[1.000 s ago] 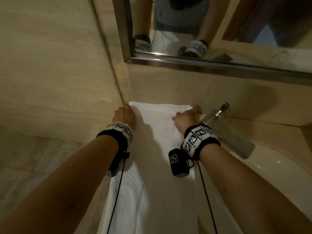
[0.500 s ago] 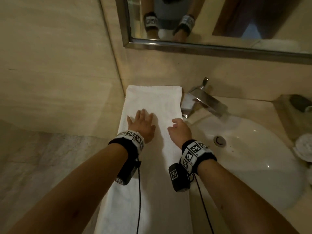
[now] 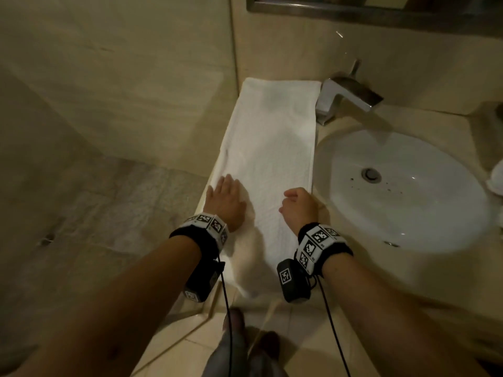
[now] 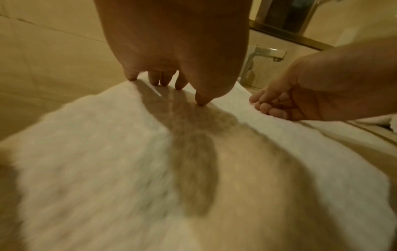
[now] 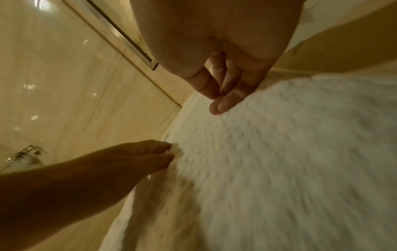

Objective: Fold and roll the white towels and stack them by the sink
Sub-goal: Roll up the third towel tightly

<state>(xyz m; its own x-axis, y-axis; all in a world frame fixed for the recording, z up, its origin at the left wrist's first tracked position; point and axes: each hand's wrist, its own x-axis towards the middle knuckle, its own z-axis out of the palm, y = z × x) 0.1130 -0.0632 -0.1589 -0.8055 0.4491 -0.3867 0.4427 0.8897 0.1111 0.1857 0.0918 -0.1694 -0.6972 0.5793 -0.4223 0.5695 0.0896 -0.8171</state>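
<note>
A white towel [image 3: 272, 137], folded into a long narrow strip, lies flat on the beige counter between the wall and the sink. My left hand [image 3: 226, 202] lies flat on its near left part; in the left wrist view its straight fingertips [image 4: 163, 83] touch the cloth [image 4: 107, 152]. My right hand [image 3: 299, 205] hovers at the towel's right edge. Its fingers [image 5: 225, 95] are loosely curled over the cloth [image 5: 279, 152] and hold nothing.
The white oval sink [image 3: 408, 213] sits directly right of the towel, with a chrome faucet [image 3: 348, 93] behind it. A tiled wall runs along the towel's left side, and a mirror frame [image 3: 353, 12] hangs above. Something white [image 3: 496, 178] lies at the far right edge.
Both hands have slid from the towel's far end, by the wall, back along it to its near part. The left hand now lies flat; the towel has stayed in place.
</note>
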